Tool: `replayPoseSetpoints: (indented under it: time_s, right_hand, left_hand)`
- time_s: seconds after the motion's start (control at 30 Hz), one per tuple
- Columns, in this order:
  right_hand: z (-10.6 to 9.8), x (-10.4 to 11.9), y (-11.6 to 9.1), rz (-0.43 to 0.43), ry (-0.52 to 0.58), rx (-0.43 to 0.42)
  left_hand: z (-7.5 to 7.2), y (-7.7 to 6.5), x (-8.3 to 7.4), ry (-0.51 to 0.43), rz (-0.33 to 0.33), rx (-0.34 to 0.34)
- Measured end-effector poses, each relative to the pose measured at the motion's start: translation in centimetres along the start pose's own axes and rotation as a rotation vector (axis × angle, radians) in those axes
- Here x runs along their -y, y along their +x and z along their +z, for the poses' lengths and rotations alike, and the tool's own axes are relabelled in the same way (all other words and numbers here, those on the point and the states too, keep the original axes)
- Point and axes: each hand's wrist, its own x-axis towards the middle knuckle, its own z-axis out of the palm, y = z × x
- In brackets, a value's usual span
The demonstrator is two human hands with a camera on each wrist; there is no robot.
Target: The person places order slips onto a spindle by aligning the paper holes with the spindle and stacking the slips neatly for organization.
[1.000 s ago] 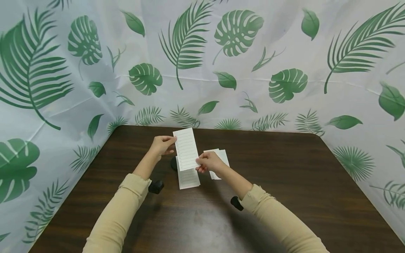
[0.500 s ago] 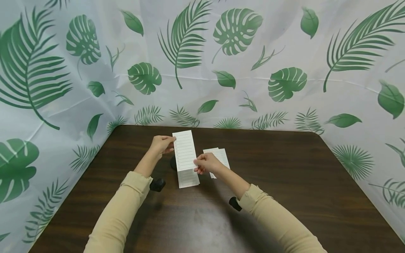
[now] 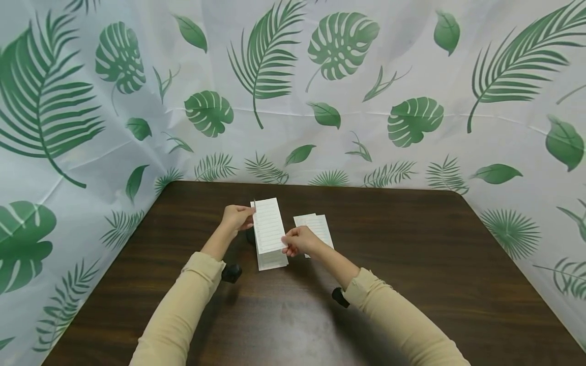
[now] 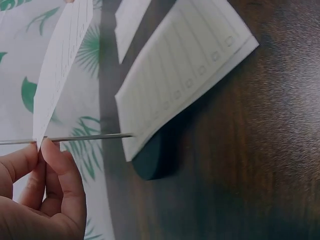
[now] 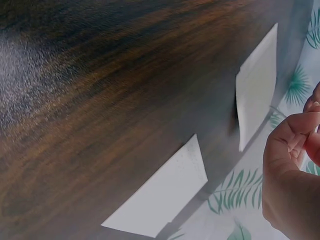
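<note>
A lined white paper slip [image 3: 269, 226] is held flat above the table between both hands. My left hand [image 3: 235, 218] pinches its upper left corner; my right hand [image 3: 299, 240] pinches its lower right edge. In the left wrist view a thin metal spike [image 4: 90, 137] passes through the slip [image 4: 62, 65] right at my left fingertips, its end showing beyond the paper. Lower on that spike lie more lined slips [image 4: 185, 65], over the black round base [image 4: 150, 162] of the bill spike. The right wrist view shows my right hand [image 5: 295, 165] with fingers curled at its edge.
Beyond my right hand a small pile of lined slips [image 3: 322, 226] lies on the dark wooden table [image 3: 412, 254]. Behind the table hangs a white curtain [image 3: 284, 137] with green leaf prints. Black wrist cameras sit under both sleeves.
Both hands have brought the slip down and slightly nearer, closer over the slips below. The spike's tip now shows above its upper left corner. The pile at right has not moved.
</note>
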Motion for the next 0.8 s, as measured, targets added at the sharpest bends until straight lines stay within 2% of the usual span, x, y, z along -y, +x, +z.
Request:
replayPoseSetpoints:
  time_s: [0.2, 0.47, 0.63, 0.8]
  right_hand:
    - [0.1, -0.6, 0.1, 0.011, 0.007, 0.007]
    - [0.4, -1.4, 0.6, 0.053, 0.007, -0.007]
    - [0.5, -1.8, 0.8, 0.087, -0.035, 0.009]
    - [0.5, -2.2, 1.1, 0.068, -0.114, 0.016]
  left_hand:
    - [0.5, -0.5, 0.4, 0.004, -0.023, -0.021]
    - [0.3, 0.2, 1.5, 0.039, -0.031, -0.047]
    - [0.4, 0.8, 2.2, 0.114, -0.021, -0.093]
    - [0.7, 0.9, 2.3, 0.183, -0.013, -0.13]
